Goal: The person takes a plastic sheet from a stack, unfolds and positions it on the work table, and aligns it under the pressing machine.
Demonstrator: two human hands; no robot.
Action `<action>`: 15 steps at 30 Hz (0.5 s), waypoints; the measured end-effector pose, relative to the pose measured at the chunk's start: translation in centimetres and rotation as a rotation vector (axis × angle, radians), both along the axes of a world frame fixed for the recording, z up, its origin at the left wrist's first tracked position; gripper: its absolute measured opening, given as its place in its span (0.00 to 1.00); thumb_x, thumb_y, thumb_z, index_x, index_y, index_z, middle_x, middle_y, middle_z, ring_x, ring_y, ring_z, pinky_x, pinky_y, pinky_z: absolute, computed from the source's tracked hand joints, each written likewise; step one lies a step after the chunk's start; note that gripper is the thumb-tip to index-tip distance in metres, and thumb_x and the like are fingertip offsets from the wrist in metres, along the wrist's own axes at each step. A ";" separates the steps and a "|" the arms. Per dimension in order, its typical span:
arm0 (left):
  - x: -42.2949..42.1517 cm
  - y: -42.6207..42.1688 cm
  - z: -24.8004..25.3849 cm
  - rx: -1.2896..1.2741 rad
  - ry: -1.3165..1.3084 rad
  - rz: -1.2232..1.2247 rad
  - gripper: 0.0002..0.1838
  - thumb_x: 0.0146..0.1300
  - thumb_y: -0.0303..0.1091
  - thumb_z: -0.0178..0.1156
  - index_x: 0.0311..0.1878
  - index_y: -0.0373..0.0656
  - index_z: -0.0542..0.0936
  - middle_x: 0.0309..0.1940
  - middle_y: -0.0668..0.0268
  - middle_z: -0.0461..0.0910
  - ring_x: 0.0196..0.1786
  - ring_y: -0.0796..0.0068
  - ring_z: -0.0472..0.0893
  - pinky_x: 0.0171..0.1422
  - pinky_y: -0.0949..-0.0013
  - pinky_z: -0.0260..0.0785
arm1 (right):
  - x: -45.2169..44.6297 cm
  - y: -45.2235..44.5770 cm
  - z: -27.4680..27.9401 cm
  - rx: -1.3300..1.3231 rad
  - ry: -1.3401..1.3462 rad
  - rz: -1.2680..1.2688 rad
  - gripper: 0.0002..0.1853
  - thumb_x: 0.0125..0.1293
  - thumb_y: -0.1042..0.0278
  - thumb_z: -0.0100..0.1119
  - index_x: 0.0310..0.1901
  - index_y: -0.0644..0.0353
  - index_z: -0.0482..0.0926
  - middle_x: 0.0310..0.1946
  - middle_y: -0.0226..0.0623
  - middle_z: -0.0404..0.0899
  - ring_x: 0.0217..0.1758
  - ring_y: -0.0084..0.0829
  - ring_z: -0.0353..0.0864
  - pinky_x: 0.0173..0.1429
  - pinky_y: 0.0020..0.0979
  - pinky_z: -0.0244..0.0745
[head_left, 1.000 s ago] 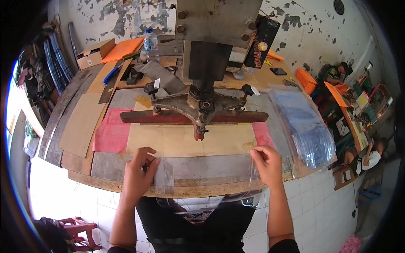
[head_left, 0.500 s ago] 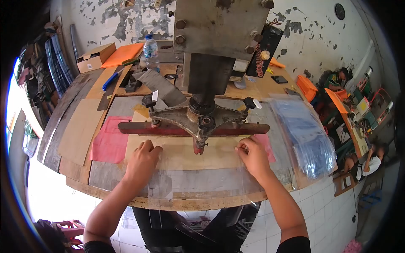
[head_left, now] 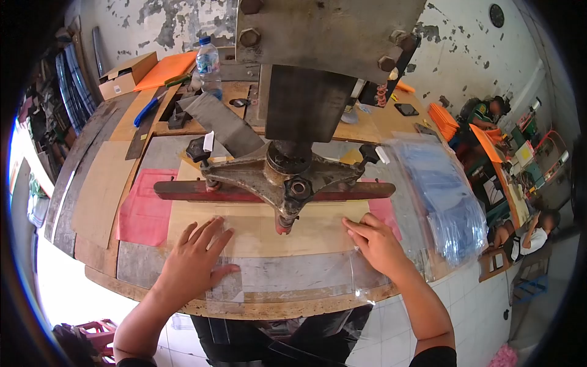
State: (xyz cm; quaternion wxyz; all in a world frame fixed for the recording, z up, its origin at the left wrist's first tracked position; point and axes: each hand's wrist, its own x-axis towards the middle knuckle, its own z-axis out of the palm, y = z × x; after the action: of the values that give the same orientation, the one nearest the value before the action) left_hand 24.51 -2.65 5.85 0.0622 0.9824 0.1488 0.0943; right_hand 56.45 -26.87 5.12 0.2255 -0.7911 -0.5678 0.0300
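A clear plastic sheet [head_left: 293, 272] lies across the front of the work table and hangs over its edge. On its left part rests my left hand [head_left: 199, 260], palm down with the fingers spread. At the right side of the sheet is my right hand [head_left: 376, 244], its fingers stretched forward and touching the surface. Just beyond my hands, a long red-edged press bar [head_left: 244, 192] stands over a yellowish sheet [head_left: 263, 235]. Red pieces [head_left: 145, 208] show at both ends of the bar.
Stacked clear plastic sleeves [head_left: 443, 196] lie at the right. Behind the press stand a water bottle [head_left: 208, 67] and an open cardboard box [head_left: 127, 74]; a blue cutter [head_left: 146, 112] lies at the left. Two other people [head_left: 535, 237] are at the far right.
Both hands have moved forward over the table with the plastic sheet. My left hand has opened from a pinch and lies flat; the fingers of my right hand have straightened.
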 end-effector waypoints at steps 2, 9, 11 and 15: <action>-0.3 0.8 -1.4 0.126 0.033 -0.033 0.36 0.68 0.57 0.68 0.71 0.42 0.76 0.74 0.48 0.71 0.77 0.49 0.71 0.82 0.43 0.61 | 0.4 -0.1 -0.1 0.009 0.003 0.022 0.16 0.75 0.68 0.64 0.62 0.56 0.87 0.35 0.39 0.75 0.35 0.41 0.80 0.43 0.41 0.77; 0.2 0.2 0.6 0.113 0.063 -0.046 0.30 0.73 0.52 0.65 0.70 0.44 0.78 0.73 0.49 0.72 0.75 0.49 0.73 0.80 0.48 0.65 | 0.7 -0.1 0.1 -0.006 0.072 0.040 0.17 0.76 0.68 0.64 0.64 0.55 0.86 0.36 0.39 0.75 0.36 0.40 0.79 0.44 0.39 0.76; 0.5 0.4 0.5 0.149 0.073 -0.068 0.29 0.73 0.51 0.64 0.70 0.44 0.78 0.72 0.48 0.73 0.74 0.49 0.74 0.79 0.49 0.66 | 1.0 -0.1 0.2 -0.006 0.072 0.051 0.17 0.76 0.68 0.64 0.64 0.54 0.86 0.36 0.39 0.75 0.36 0.40 0.79 0.44 0.39 0.76; 0.8 0.6 -0.6 0.337 0.053 -0.132 0.28 0.70 0.43 0.65 0.69 0.41 0.78 0.68 0.43 0.76 0.71 0.49 0.77 0.76 0.51 0.71 | 0.7 -0.1 0.6 -0.013 0.082 0.052 0.17 0.76 0.67 0.64 0.64 0.54 0.85 0.36 0.39 0.75 0.37 0.40 0.79 0.44 0.39 0.75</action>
State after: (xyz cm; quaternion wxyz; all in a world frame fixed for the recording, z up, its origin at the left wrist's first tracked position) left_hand 25.34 -2.07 5.27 -0.1010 0.9887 0.0679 0.0877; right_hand 57.17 -26.92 5.68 0.2425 -0.7756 -0.5783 0.0718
